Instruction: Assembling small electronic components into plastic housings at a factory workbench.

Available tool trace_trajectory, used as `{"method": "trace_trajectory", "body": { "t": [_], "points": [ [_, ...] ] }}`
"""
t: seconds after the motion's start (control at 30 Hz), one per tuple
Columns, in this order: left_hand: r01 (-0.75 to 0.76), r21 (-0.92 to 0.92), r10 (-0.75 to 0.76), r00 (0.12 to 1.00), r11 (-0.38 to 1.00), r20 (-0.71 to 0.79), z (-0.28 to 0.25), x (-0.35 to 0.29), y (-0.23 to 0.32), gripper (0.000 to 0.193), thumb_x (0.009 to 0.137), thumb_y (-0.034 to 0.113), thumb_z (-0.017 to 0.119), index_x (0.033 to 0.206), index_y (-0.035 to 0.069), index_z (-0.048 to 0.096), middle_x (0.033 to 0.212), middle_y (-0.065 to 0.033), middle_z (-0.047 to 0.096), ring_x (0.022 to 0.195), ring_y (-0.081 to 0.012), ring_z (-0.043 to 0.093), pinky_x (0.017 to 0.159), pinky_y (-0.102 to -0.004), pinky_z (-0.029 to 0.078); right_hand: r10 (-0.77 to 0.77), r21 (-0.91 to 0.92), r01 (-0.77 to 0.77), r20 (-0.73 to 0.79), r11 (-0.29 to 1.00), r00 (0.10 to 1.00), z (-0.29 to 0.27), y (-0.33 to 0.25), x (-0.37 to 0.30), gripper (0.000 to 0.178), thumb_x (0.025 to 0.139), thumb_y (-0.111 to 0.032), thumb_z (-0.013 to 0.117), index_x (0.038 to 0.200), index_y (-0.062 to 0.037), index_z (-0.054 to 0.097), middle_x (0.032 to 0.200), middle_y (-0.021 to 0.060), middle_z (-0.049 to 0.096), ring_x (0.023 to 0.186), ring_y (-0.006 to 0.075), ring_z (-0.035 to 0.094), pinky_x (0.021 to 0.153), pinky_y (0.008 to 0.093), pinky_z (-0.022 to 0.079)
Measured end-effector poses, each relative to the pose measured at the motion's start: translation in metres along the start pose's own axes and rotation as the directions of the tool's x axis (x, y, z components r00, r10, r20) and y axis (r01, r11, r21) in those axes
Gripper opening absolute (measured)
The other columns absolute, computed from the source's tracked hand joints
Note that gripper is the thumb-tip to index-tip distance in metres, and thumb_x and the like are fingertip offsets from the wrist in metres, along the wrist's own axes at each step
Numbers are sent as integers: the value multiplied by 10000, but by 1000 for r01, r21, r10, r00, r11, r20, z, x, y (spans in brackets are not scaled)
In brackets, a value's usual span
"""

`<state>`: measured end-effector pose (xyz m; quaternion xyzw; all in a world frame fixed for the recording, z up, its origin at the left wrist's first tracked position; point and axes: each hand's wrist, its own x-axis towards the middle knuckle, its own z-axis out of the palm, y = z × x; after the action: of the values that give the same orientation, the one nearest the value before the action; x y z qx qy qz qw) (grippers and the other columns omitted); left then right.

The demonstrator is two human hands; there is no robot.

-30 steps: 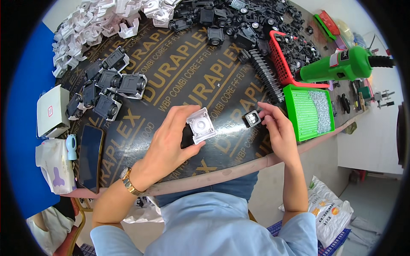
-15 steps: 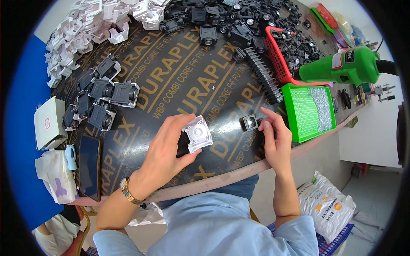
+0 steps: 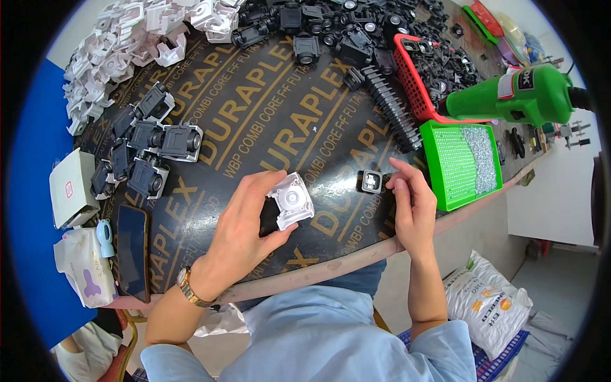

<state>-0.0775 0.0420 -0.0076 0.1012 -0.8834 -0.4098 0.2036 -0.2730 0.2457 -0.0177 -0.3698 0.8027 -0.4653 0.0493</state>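
My left hand [image 3: 237, 219] grips a white plastic housing [image 3: 293, 201] by its edges, between thumb and fingers, above the table near its front edge. The housing's inner side, with a round boss in the middle, faces up. To its right, a small square black part [image 3: 372, 181] with a clear centre lies on the table. Close beside that part is my right hand [image 3: 414, 204], resting near the table edge. Its fingers are loosely bent, the index finger apart from the others, and nothing shows in them.
White housings [image 3: 121, 54] and black assemblies [image 3: 305, 48] are heaped at the back. Several joined units [image 3: 181, 141] lie left, near a phone [image 3: 133, 251]. At right are a green screw tray [image 3: 439, 202], a red basket [image 3: 414, 89], a green power screwdriver [image 3: 509, 95] and a row of black parts [image 3: 391, 109].
The view has shifted very slightly. My left hand still holds the white housing, tilted a little differently. My right hand stays beside the small black part.
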Motion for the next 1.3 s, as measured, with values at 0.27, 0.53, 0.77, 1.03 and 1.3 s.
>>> {"method": "trace_trajectory", "body": {
  "t": [0.27, 0.53, 0.77, 1.03, 1.3],
  "points": [
    [-2, 2, 2, 1000, 1000, -13, 1, -3, -2, 736, 700, 20, 831, 1347, 24, 482, 1251, -176, 572, 1105, -362, 579, 870, -414, 531, 64, -8, -64, 33, 998, 997, 5, -7, 3, 347, 892, -10, 666, 1235, -13, 612, 787, 54, 588, 666, 131, 529, 632, 261, 456],
    [33, -9, -33, 998, 999, -60, 0, -7, -2, 766, 671, 101, 884, 1339, 50, 512, 1240, -76, 631, 1078, -271, 578, 869, -352, 518, 37, -87, -30, 83, 996, 996, 17, -19, 12, 321, 844, 13, 703, 1157, -15, 638, 776, 38, 600, 673, 143, 546, 636, 274, 471],
    [-47, -22, 45, 993, 999, -109, -1, -6, 0, 751, 641, 81, 886, 1311, 70, 547, 1219, -131, 597, 1052, -295, 588, 846, -368, 530, 59, 193, -93, 177, 977, 983, 36, -47, 12, 155, 864, 8, 709, 1003, 22, 641, 782, 37, 621, 659, 75, 571, 589, 224, 473],
    [1, -104, -9, 997, 995, -77, -5, -7, 7, 689, 686, 21, 800, 1316, 80, 526, 1221, -142, 499, 1051, -357, 589, 832, -410, 544, 130, 417, -305, 399, 856, 908, 47, -75, 15, 136, 893, 28, 675, 1015, 24, 615, 808, 9, 615, 721, 33, 571, 588, 201, 465],
    [376, -749, -265, 925, 546, 271, -11, -9, 9, 537, 1006, 234, 593, 1451, -22, 436, 1334, -102, 559, 1240, -176, 540, 1051, -329, 427, -49, 511, -89, 251, 855, 967, 39, -68, 24, 176, 905, 56, 657, 1072, 43, 604, 919, 31, 614, 763, 68, 583, 699, 201, 477]
  ]
}}
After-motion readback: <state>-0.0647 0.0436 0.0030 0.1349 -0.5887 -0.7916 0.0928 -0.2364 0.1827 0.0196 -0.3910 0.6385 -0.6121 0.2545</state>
